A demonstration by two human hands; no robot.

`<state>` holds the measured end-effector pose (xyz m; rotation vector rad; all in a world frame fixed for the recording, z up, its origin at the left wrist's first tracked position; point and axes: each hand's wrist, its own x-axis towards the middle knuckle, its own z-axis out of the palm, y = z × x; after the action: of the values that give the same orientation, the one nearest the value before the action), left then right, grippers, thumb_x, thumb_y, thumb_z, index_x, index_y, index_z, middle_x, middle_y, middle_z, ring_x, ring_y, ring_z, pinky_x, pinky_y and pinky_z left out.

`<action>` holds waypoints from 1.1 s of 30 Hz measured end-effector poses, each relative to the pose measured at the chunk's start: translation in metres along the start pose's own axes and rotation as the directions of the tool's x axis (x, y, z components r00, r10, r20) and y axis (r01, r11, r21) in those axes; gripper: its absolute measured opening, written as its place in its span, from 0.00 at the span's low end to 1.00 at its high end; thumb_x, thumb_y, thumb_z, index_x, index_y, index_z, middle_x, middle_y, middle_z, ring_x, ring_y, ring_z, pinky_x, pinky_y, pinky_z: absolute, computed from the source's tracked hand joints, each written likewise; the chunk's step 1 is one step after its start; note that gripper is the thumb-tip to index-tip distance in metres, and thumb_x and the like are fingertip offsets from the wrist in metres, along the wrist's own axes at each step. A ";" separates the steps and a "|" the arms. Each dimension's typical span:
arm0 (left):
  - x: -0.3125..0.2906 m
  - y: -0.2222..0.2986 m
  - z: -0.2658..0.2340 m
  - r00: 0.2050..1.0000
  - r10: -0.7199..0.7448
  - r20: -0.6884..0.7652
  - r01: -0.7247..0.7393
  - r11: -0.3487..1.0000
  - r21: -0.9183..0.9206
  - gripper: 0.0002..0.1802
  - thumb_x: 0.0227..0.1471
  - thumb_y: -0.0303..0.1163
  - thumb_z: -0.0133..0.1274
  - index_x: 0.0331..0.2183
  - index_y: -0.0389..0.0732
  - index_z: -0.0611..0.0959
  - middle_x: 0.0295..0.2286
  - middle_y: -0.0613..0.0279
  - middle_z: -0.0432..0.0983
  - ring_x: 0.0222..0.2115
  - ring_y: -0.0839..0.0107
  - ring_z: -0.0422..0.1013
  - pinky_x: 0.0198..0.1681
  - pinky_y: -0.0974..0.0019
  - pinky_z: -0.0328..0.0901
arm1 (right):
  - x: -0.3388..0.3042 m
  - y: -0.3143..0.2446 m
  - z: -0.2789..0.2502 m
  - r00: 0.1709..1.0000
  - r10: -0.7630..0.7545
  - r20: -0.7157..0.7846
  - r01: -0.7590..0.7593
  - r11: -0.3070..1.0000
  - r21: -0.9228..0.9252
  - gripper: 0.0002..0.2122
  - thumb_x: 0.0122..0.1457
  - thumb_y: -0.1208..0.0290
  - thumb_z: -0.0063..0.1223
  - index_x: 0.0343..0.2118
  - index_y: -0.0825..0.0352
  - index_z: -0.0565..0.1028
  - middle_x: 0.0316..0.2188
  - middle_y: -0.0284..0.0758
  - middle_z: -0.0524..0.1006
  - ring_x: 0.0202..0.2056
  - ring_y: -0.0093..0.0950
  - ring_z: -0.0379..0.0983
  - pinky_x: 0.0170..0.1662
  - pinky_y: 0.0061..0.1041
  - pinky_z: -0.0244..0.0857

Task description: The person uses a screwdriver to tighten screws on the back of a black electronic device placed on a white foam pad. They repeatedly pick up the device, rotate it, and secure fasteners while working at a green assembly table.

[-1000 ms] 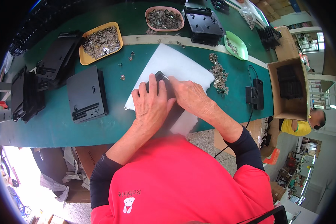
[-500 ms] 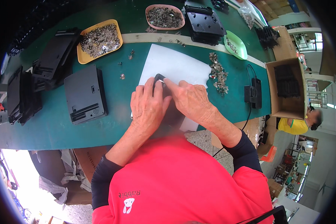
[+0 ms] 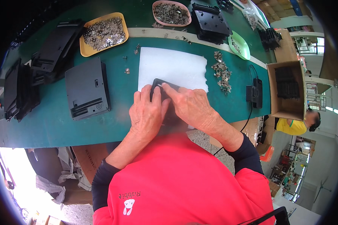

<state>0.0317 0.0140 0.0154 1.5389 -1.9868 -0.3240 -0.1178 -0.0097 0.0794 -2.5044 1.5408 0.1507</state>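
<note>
A black plastic casing [image 3: 162, 81] lies on a white foam sheet [image 3: 172, 62], its lower part blurred and partly covered by my hands. My left hand [image 3: 146, 114] holds the casing along its left side, fingers over the far left corner. The fingers of my right hand [image 3: 193, 107] are bent, with the index fingertip pressed down at that same corner. A small pale, shiny piece shows by the fingertips, too small to name.
To the left are a black casing [image 3: 87, 88] and casing stacks [image 3: 56, 48]. Small metal parts fill a yellow tray [image 3: 127, 28], a pink tray [image 3: 190, 17] and a green tray [image 3: 245, 50]. A loose metal pile [image 3: 222, 73], a power adapter [image 3: 254, 93] and a cardboard box [image 3: 289, 112] stand right.
The casing and both hands sit a little lower in the view, and more of the casing's far edge shows. The foam sheet has shifted slightly left. Both hands stay at the same corner.
</note>
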 end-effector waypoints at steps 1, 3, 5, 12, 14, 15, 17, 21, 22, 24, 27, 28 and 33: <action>0.000 0.000 -0.001 1.000 -0.005 0.006 0.005 1.000 -0.004 0.25 0.40 0.32 0.65 0.44 0.39 0.79 0.42 0.57 0.70 0.36 0.61 0.69 0.30 0.62 0.71 | 0.000 -0.002 0.001 1.000 0.004 -0.014 -0.004 1.000 -0.013 0.21 0.55 0.73 0.49 0.53 0.65 0.71 0.24 0.42 0.77 0.24 0.35 0.77 0.27 0.34 0.70; 0.002 0.001 -0.002 1.000 -0.012 0.014 0.013 1.000 -0.015 0.25 0.40 0.32 0.64 0.44 0.39 0.79 0.42 0.57 0.70 0.36 0.61 0.69 0.30 0.62 0.71 | 0.001 -0.005 0.003 0.999 0.013 -0.045 -0.015 0.999 -0.045 0.21 0.55 0.73 0.49 0.53 0.67 0.70 0.23 0.41 0.77 0.23 0.35 0.77 0.26 0.32 0.70; 0.001 0.001 -0.001 1.000 -0.009 0.016 0.009 1.000 -0.015 0.26 0.41 0.31 0.64 0.45 0.40 0.79 0.42 0.57 0.70 0.36 0.60 0.69 0.30 0.61 0.71 | 0.000 -0.008 0.007 0.998 0.014 -0.069 -0.017 0.999 -0.052 0.22 0.54 0.73 0.49 0.54 0.69 0.69 0.23 0.41 0.76 0.23 0.35 0.77 0.25 0.32 0.70; 0.000 -0.004 0.005 0.999 0.045 0.005 -0.045 0.999 -0.028 0.26 0.44 0.32 0.60 0.47 0.37 0.77 0.41 0.53 0.69 0.33 0.59 0.68 0.24 0.62 0.71 | -0.001 -0.019 0.017 0.995 0.092 -0.031 -0.093 0.995 -0.033 0.24 0.55 0.74 0.49 0.56 0.72 0.66 0.24 0.42 0.76 0.22 0.37 0.76 0.25 0.33 0.70; 0.002 -0.005 0.005 0.999 0.048 0.010 -0.048 0.998 -0.034 0.26 0.44 0.32 0.60 0.47 0.37 0.77 0.41 0.53 0.69 0.34 0.59 0.68 0.24 0.62 0.71 | -0.001 -0.020 0.019 0.992 0.114 -0.053 -0.113 0.993 0.013 0.23 0.55 0.74 0.48 0.55 0.73 0.65 0.24 0.43 0.76 0.22 0.38 0.76 0.25 0.34 0.70; 0.002 -0.005 0.004 0.999 0.050 0.013 -0.049 0.998 -0.037 0.26 0.44 0.33 0.60 0.47 0.38 0.77 0.40 0.53 0.69 0.34 0.59 0.68 0.25 0.62 0.72 | -0.001 -0.021 0.020 0.990 0.125 -0.064 -0.123 0.992 0.036 0.23 0.55 0.74 0.47 0.55 0.74 0.65 0.24 0.43 0.76 0.22 0.39 0.76 0.26 0.34 0.70; 0.001 -0.007 0.004 0.998 0.054 0.026 -0.053 0.998 -0.028 0.26 0.44 0.33 0.60 0.48 0.38 0.77 0.39 0.54 0.68 0.34 0.59 0.68 0.24 0.63 0.72 | 0.001 -0.025 0.019 0.982 0.180 -0.063 -0.175 0.981 0.081 0.23 0.56 0.74 0.47 0.55 0.75 0.65 0.24 0.44 0.76 0.23 0.40 0.76 0.26 0.36 0.70; 0.002 -0.009 0.004 0.997 0.066 0.042 -0.065 0.997 -0.031 0.27 0.44 0.34 0.61 0.48 0.38 0.77 0.38 0.54 0.68 0.35 0.59 0.68 0.23 0.63 0.71 | 0.001 -0.027 0.019 0.974 0.221 -0.045 -0.214 0.969 0.125 0.24 0.56 0.74 0.46 0.56 0.76 0.65 0.24 0.45 0.76 0.25 0.41 0.76 0.27 0.38 0.70; 0.002 -0.009 0.004 0.997 0.064 0.039 -0.063 0.997 -0.034 0.27 0.44 0.34 0.61 0.48 0.38 0.77 0.38 0.54 0.68 0.35 0.59 0.67 0.23 0.63 0.71 | 0.001 -0.027 0.020 0.975 0.219 -0.050 -0.211 0.969 0.131 0.24 0.56 0.74 0.46 0.56 0.76 0.65 0.24 0.45 0.76 0.25 0.41 0.76 0.27 0.38 0.70; 0.002 -0.009 0.005 0.998 0.061 0.033 -0.060 0.997 -0.044 0.27 0.44 0.34 0.61 0.48 0.38 0.77 0.38 0.54 0.68 0.34 0.59 0.67 0.23 0.63 0.71 | 0.001 -0.027 0.021 0.975 0.215 -0.059 -0.205 0.968 0.142 0.24 0.56 0.73 0.46 0.56 0.76 0.65 0.24 0.44 0.77 0.25 0.40 0.77 0.28 0.37 0.70; 0.001 -0.008 0.005 0.998 0.008 0.060 -0.004 0.997 -0.073 0.30 0.39 0.29 0.63 0.49 0.43 0.78 0.38 0.56 0.69 0.36 0.59 0.69 0.27 0.60 0.71 | 0.001 -0.029 0.020 0.965 0.258 -0.043 -0.247 0.953 0.174 0.22 0.55 0.76 0.47 0.54 0.74 0.67 0.25 0.47 0.78 0.28 0.45 0.76 0.31 0.41 0.70; 0.001 -0.008 0.005 0.998 0.004 0.059 0.000 0.997 -0.076 0.31 0.38 0.29 0.63 0.49 0.43 0.78 0.38 0.56 0.69 0.36 0.59 0.69 0.27 0.60 0.71 | 0.001 -0.029 0.019 0.965 0.259 -0.035 -0.249 0.952 0.179 0.22 0.55 0.76 0.47 0.54 0.74 0.67 0.25 0.47 0.78 0.28 0.46 0.76 0.30 0.41 0.69; 0.002 -0.010 0.006 0.998 0.014 0.063 -0.008 0.996 -0.088 0.32 0.38 0.29 0.63 0.50 0.43 0.77 0.38 0.56 0.68 0.35 0.60 0.69 0.26 0.61 0.70 | 0.004 -0.029 0.014 0.963 0.269 0.005 -0.265 0.946 0.189 0.21 0.55 0.76 0.47 0.53 0.75 0.67 0.24 0.48 0.77 0.27 0.47 0.76 0.30 0.42 0.69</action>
<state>0.0358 0.0086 0.0063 1.4792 -2.0011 -0.4549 -0.0899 0.0022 0.0679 -2.1532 1.8066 0.0163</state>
